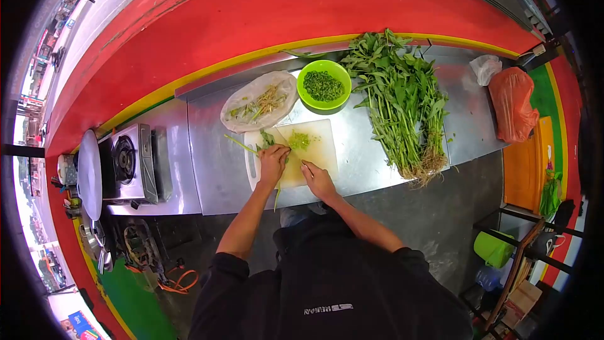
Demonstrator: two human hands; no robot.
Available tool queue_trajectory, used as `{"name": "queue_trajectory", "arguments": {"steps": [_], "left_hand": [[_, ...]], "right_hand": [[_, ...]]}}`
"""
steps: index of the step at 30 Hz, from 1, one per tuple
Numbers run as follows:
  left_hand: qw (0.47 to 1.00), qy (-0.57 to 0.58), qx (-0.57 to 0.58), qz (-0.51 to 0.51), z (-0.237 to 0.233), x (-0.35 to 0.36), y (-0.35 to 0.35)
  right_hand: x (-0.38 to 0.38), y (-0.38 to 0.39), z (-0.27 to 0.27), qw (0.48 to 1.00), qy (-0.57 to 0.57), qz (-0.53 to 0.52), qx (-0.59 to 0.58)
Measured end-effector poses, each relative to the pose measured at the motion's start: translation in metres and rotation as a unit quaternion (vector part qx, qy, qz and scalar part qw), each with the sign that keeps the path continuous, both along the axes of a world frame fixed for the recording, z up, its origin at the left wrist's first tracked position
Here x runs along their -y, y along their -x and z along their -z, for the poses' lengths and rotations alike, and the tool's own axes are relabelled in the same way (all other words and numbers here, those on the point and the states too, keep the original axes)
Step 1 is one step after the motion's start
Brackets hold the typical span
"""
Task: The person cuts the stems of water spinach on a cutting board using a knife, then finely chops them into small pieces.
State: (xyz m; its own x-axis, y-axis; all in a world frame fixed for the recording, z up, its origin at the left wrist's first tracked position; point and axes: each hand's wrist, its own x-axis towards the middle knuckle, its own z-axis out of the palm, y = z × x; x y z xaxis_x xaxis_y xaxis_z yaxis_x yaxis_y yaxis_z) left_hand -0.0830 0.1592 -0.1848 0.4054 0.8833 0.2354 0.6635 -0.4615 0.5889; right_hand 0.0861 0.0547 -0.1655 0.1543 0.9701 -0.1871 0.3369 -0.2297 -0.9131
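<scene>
The left hand (274, 162) is closed over a small bunch of green stems (264, 141), pinning them to the white cutting board (324, 157). Their leafy ends stick out past the fingers towards the far left corner of the board. The right hand (318, 179) rests just beside it on the board's near edge with its fingers curled. It may be gripping a knife, but the view is too small to tell. Just beyond both hands, a little heap of chopped greens (299, 140) lies on the board. Past the board, a bright green bowl (308, 72) holds more finely chopped greens, and an open plastic bag (242, 104) to its left holds pale stem trimmings. To the right, a big bundle of leafy greens (402, 104) lies across the steel counter (214, 170), roots toward the person.
</scene>
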Motion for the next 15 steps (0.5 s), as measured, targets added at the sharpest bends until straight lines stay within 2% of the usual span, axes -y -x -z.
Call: {"name": "queue_trajectory", "arguments": {"steps": [6,11,15], "left_hand": [[1.0,0.008,-0.002,-0.011,0.008,-0.003,0.002],[1.0,0.017,-0.012,-0.016,0.004,-0.003,0.0],[1.0,-0.01,-0.005,-0.013,0.006,0.0,-0.002]], "right_hand": [[0.012,0.001,-0.008,0.999,0.025,0.013,-0.041],[0.015,0.001,0.002,0.999,-0.027,0.023,-0.009],[0.002,0.0,0.001,1.0,0.011,-0.002,0.019]]}}
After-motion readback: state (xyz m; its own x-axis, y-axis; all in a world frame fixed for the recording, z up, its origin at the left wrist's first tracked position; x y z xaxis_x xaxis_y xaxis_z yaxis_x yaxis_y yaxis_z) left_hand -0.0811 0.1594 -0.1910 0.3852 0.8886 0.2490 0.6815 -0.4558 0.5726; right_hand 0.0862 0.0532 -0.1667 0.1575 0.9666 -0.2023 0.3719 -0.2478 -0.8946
